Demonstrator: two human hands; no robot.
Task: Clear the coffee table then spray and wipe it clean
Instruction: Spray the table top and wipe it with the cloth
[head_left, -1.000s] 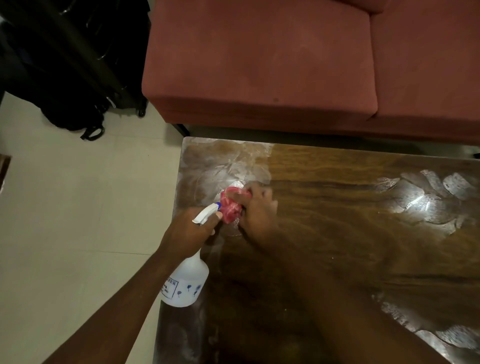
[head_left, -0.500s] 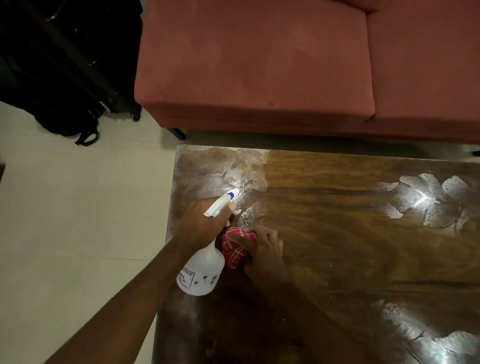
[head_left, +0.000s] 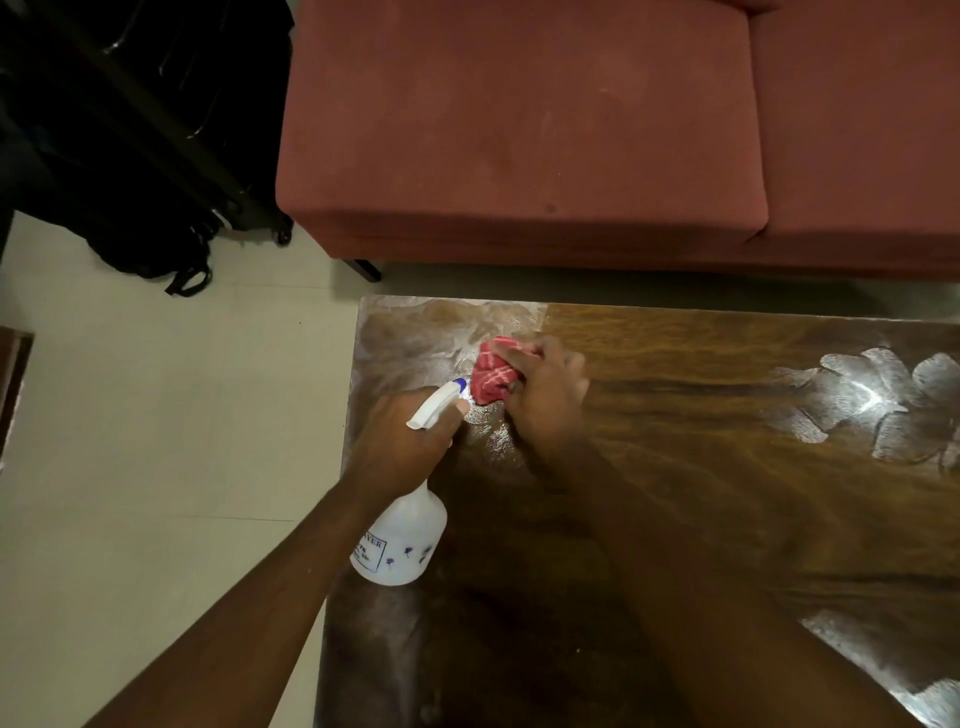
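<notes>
The dark wooden coffee table fills the lower right, with a wet, streaky patch at its far left corner. My right hand grips a crumpled red checked cloth and presses it onto that wet patch. My left hand holds a white spray bottle by its neck over the table's left edge, the white trigger head with a blue nozzle tip pointing toward the cloth. The two hands are almost touching.
A red sofa stands just beyond the table's far edge. Black bags lie on the pale tiled floor at the upper left. Pale leaf-shaped inlays mark the table's right side.
My right hand has slid the cloth away from me toward the table's far left corner, after pulling it nearer half a second ago. My left hand keeps the bottle in about the same place.
</notes>
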